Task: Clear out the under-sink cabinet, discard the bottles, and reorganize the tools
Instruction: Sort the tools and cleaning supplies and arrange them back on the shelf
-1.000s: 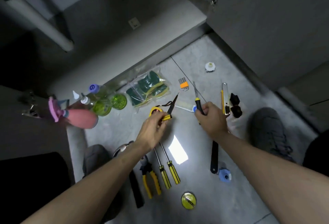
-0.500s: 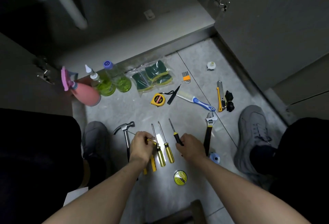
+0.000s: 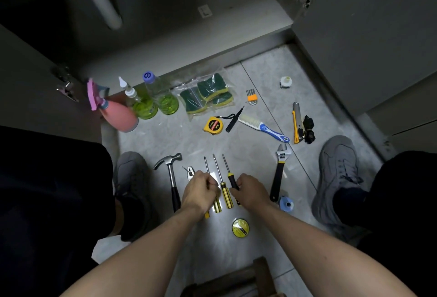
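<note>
Three screwdrivers lie side by side on the floor tiles, between hammer and wrench. Right hand grasps the black-handled screwdriver. Left hand is clenched, apparently around the leftmost screwdriver, beside the pliers.

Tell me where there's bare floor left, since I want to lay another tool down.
Free: the strip between the tape measure above and the screwdriver tips below; also between the wrench and the right shoe. Crowded: the row from the hammer to both hands.
</note>
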